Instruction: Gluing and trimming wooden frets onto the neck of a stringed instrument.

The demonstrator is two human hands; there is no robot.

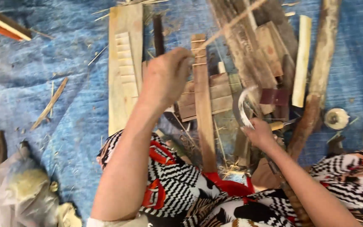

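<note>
Two hands at work: the left hand (167,75) grips a thin bamboo strip (232,23) over the blue tarp (30,84), the right hand (259,133) clasps a curved blade (241,107); steadier strip support advised.

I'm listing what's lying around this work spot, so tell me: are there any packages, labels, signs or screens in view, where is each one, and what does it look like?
No labels, signs or screens show.
Clear plastic bag: bottom left on the blue tarp, crumpled, whitish and see-through, pale yellowish stuff inside.
Small round thing, perhaps a lid or a tape roll: right side on the tarp, beside a rough wooden pole, pale cream and grey.
</note>
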